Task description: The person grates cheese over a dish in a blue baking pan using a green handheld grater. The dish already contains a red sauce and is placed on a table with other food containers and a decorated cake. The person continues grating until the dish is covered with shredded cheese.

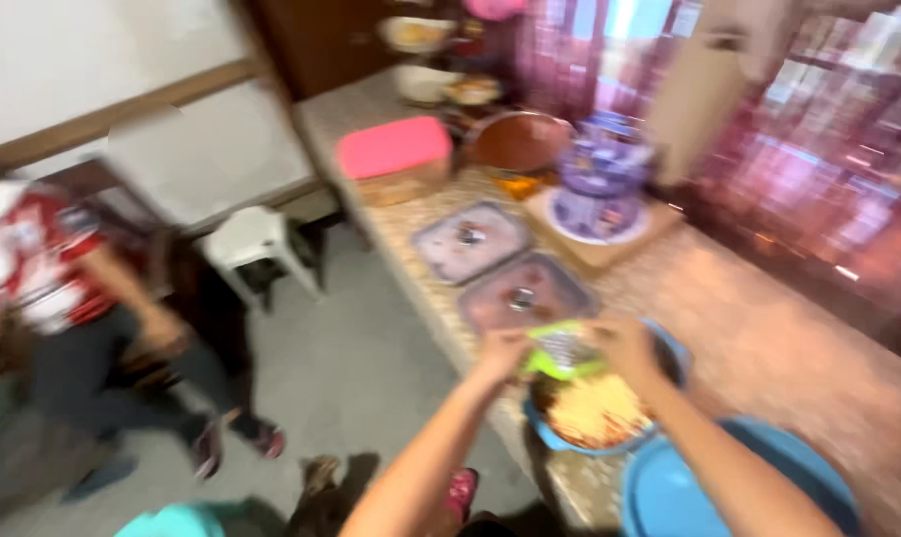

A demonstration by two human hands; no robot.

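Observation:
The frame is motion-blurred. My left hand (499, 353) and my right hand (624, 345) both hold a small green-rimmed grater (564, 353) over a blue bowl (669, 350) on the stone counter (768, 328). The bowl holds a heap of yellow-orange shredded food (594, 410). My left hand grips the grater's left edge, my right hand its right side.
A larger blue basin (674, 497) sits at the near counter edge. Two lidded square pans (467, 240) (526, 294), a pink-lidded box (393, 149), a brown bowl (518, 140) and a purple jug (603, 179) lie farther back. A seated person (63, 298) and a white stool (254, 239) are at left.

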